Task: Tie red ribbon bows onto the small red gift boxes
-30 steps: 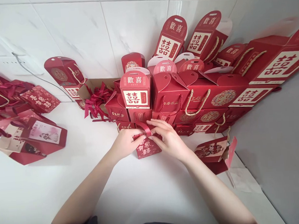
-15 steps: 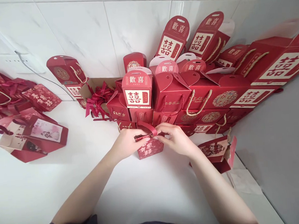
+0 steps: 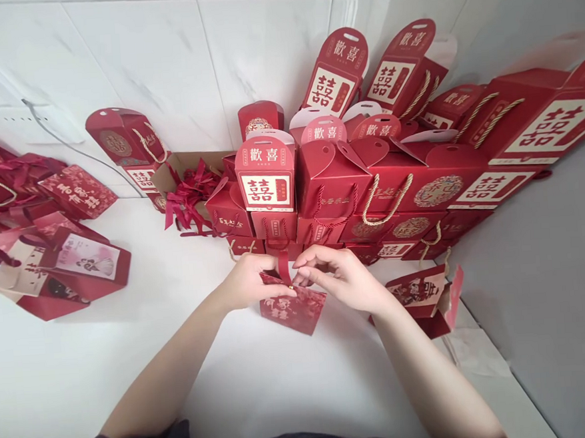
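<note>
A small red gift box (image 3: 293,310) with pale characters sits tilted on the white table, just in front of me. My left hand (image 3: 251,282) grips its left top edge, fingers curled round it. My right hand (image 3: 337,277) pinches the box's top at the right, next to a short red ribbon loop (image 3: 282,268) that stands up between both hands. A small gold dot shows at the base of the ribbon.
A big stack of red gift boxes (image 3: 350,181) with rope handles lines the tiled wall behind. A cardboard box of red ribbons (image 3: 190,189) stands left of it. More red bags (image 3: 60,265) lie at the left, and a tipped red bag (image 3: 423,296) lies at the right.
The small box has come toward me and tilted. The ribbon loop, earlier bent over sideways, now stands upright between my fingers. Both hands shifted slightly nearer with it.
</note>
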The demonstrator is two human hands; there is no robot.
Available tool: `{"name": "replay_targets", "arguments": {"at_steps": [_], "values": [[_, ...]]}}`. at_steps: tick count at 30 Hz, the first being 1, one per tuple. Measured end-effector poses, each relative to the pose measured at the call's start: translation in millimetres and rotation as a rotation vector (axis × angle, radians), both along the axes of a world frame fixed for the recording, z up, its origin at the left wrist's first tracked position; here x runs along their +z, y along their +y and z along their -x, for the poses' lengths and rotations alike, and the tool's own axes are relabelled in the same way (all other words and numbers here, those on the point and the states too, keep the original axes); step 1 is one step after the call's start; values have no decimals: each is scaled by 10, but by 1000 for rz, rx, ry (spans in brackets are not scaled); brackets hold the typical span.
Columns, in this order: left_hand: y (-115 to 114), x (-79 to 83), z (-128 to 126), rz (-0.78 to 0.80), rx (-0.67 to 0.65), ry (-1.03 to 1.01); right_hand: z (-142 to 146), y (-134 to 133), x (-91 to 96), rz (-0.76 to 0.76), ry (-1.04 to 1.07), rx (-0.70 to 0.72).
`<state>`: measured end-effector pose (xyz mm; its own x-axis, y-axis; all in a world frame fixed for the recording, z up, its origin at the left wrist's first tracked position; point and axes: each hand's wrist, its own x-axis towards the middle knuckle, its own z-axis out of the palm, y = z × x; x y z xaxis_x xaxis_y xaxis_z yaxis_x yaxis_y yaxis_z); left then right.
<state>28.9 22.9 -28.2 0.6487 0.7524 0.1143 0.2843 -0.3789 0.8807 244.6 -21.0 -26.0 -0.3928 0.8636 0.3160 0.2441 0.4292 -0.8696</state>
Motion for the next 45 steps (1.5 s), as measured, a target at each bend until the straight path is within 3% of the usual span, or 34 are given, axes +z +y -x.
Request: {"name": "replay_targets", "arguments": {"at_steps": [5,7,15,21,27,38,45], "values": [[17,-7,68,168,-202,-209,26,-54,86,-327,-63,-78],[4,-6,73,210,-265,-289,64,-68,83,-358,-59,-73],[-41,16,62,181,-273,-405,182,-179,98,-202,30,-92],[-39,24,63,142,-279,-346,223,-211,107,-83,59,-159],[-57,56,81,188,-209,-368,187,-245,149,70,139,-85],[-52,89,70,192,-130,-276,132,-242,191,19,121,31],[-60,84,86,246,-172,-300,85,-236,230,31,131,100]]}}
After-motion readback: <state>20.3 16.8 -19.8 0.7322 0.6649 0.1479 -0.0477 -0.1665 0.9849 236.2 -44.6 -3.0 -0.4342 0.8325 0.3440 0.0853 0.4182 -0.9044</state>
